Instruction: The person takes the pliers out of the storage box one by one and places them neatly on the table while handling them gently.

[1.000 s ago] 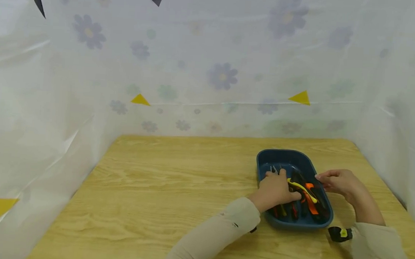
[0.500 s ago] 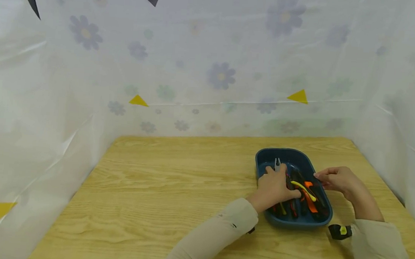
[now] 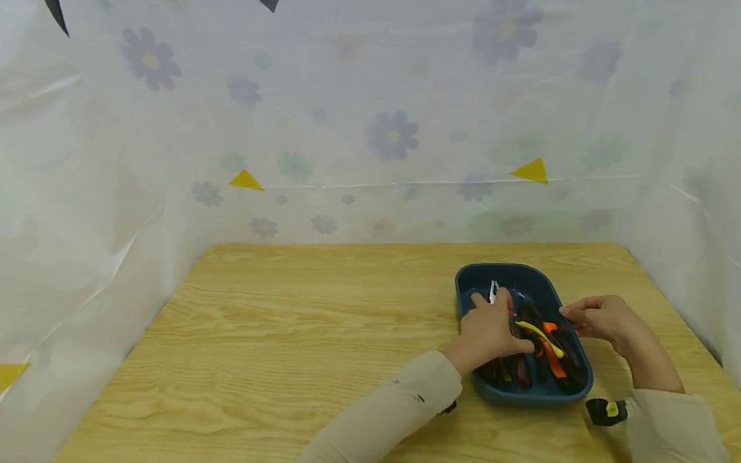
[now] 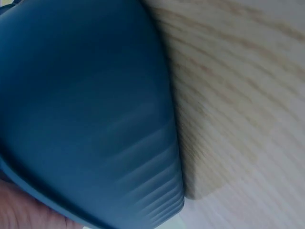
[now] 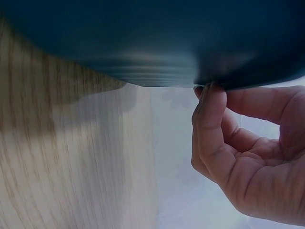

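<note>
A dark blue plastic tray (image 3: 501, 396) holds several tools with dark, orange and yellow parts. My left hand (image 3: 487, 334) reaches down into the tray's left side, thumb apart from the other fingers. A silver two-pronged tool tip (image 3: 494, 290) sticks up beyond its fingers; the rest of that tool is hidden under the hand, and I cannot tell whether the fingers grip it. A yellow curved handle (image 3: 542, 338) and an orange one (image 3: 553, 360) lie right of the thumb. My right hand (image 3: 605, 327) pinches the tray's right rim, with fingertips (image 5: 215, 95) at the edge.
The tray stands on a wood-grain table (image 3: 311, 342), toward its right side. A white flower-printed sheet (image 3: 366, 102) hangs behind the table and along both sides. A black strap end (image 3: 606, 412) sticks out by the right cuff.
The pronged tip has risen and turned within the tray, now standing up more plainly past the left fingers. The left hand shifts slightly; the right hand stays at the rim. The head view shifts a little.
</note>
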`<state>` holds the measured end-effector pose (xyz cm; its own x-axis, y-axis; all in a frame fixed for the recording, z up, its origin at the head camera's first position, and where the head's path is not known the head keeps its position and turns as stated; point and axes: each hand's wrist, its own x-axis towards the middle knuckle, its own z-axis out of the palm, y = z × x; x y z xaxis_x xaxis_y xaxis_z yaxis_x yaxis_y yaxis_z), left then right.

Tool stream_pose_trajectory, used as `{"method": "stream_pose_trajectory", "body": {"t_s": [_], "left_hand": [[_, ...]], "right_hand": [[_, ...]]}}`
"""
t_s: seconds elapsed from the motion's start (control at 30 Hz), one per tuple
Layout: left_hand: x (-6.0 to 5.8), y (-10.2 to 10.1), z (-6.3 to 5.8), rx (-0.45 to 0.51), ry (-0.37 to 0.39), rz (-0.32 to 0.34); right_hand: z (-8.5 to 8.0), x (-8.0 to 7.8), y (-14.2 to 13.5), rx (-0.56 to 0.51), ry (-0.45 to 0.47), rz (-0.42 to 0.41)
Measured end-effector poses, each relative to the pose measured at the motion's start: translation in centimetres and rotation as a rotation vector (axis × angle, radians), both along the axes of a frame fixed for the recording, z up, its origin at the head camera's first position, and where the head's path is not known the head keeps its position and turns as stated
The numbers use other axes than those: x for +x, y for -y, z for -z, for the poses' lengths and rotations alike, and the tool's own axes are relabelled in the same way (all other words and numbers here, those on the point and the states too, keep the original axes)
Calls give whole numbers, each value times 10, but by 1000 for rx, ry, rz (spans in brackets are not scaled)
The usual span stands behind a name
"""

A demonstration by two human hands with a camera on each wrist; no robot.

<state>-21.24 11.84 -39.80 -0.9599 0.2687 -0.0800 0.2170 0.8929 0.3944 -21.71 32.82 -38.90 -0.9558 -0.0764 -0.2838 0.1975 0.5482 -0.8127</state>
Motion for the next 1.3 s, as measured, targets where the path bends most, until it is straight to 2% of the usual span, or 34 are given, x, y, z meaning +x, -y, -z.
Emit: {"method": "stream_pose_trajectory", "body": {"t_s": [0.53,0.87,1.1,1.3], "left_hand": [[-1,9,-5,148,33,9],[2,15,-19,180,14,39],[9,20,-30,174,6,2],[12,32,-38,172,-23,12]], "right_hand": [[-2,0,2,-6,5,-8],[0,0,0,-10,4,-5],[0,2,1,-10,2,-4],[-1,2,1,0,-1,0]]}}
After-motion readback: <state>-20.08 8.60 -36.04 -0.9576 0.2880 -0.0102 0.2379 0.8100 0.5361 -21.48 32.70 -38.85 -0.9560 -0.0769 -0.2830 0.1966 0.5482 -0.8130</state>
